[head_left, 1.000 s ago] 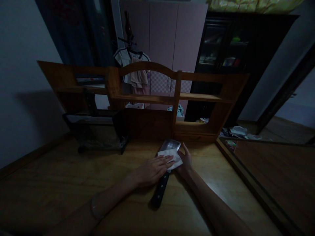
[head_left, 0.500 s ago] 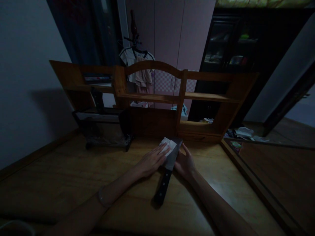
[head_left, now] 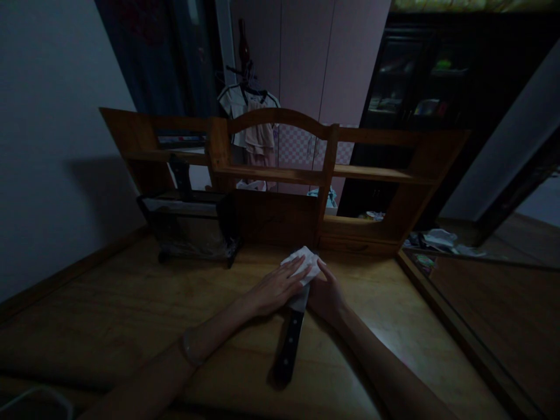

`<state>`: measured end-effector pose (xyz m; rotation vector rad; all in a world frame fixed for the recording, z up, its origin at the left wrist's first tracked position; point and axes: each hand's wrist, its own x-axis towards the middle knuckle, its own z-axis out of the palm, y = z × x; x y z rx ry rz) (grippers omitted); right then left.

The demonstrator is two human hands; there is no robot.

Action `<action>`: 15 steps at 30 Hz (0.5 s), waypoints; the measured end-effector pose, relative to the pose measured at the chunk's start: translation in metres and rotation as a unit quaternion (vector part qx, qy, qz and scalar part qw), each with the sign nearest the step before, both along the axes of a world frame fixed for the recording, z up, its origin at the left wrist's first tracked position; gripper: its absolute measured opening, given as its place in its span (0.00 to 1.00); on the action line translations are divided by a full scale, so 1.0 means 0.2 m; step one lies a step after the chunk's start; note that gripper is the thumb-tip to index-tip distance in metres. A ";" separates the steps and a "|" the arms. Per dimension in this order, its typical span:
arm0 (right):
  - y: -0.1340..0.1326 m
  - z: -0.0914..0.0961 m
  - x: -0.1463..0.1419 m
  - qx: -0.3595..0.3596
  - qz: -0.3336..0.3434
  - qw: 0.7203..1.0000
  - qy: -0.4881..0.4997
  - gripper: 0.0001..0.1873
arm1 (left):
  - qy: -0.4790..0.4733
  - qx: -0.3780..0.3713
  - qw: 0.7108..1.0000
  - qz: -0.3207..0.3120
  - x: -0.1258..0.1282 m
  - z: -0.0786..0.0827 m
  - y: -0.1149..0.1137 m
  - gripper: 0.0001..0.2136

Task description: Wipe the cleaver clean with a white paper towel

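A cleaver (head_left: 292, 329) with a black handle lies on the wooden desk (head_left: 131, 315), blade pointing away from me. My left hand (head_left: 275, 287) lies flat with its fingers stretched out, pressing a white tissue (head_left: 303, 262) onto the far end of the blade. My right hand (head_left: 327, 291) rests against the blade's right side, fingers together along its edge. Most of the blade is hidden under the tissue and hands.
A wooden shelf unit (head_left: 280, 175) stands along the back of the desk. A dark rack (head_left: 192, 227) sits at its left foot. The grey wall is on the left; a second wooden surface (head_left: 494, 315) adjoins on the right. Clothes hang behind the shelf.
My left hand slid the tissue along the blade from near the handle toward the far tip. The right hand stayed against the blade's side. The view shifted slightly.
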<state>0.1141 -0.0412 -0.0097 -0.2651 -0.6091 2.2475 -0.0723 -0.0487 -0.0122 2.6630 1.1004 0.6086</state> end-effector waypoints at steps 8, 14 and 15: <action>0.01 -0.01 0.00 -0.005 -0.023 1.000 -0.013 0.23 | -0.012 -0.008 1.000 0.013 -0.02 -0.04 0.02 0.27; 0.01 -0.02 0.00 0.000 -0.027 1.000 -0.004 0.23 | -0.003 -0.015 1.000 0.008 -0.01 -0.03 0.01 0.27; 0.01 -0.02 0.00 -0.001 -0.029 1.000 -0.004 0.23 | -0.001 -0.015 1.000 0.006 -0.01 -0.03 0.01 0.27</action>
